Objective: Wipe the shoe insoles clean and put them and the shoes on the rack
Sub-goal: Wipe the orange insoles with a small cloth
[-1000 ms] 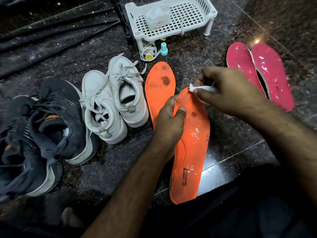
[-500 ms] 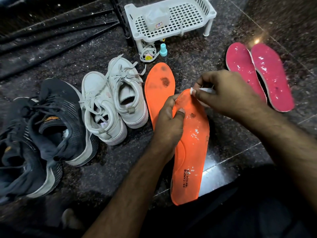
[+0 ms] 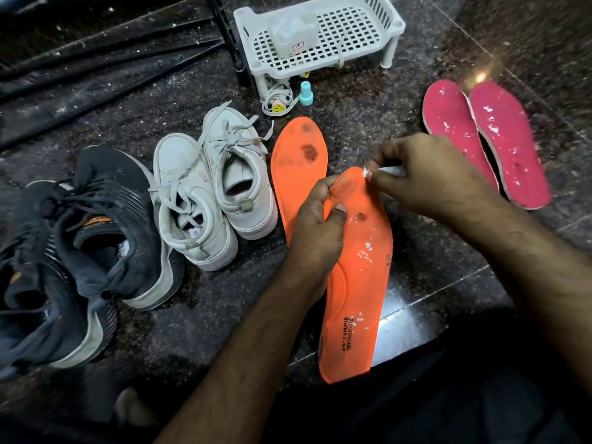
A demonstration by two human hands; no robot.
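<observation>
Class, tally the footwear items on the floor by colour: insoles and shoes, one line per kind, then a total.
Orange insoles: 2
Pink insoles: 2
White shoes: 2
Dark shoes: 2
Total: 8

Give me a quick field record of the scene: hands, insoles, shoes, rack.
left hand: grips held orange foam insole near its toe
right hand: pinches small white wipe at insole tip
second orange insole: flat on floor, dark stains
pink insole pair: on floor, white flecks
white sneakers: on floor
dark sneakers: on floor
white plastic rack: no shoes or insoles on it
</observation>
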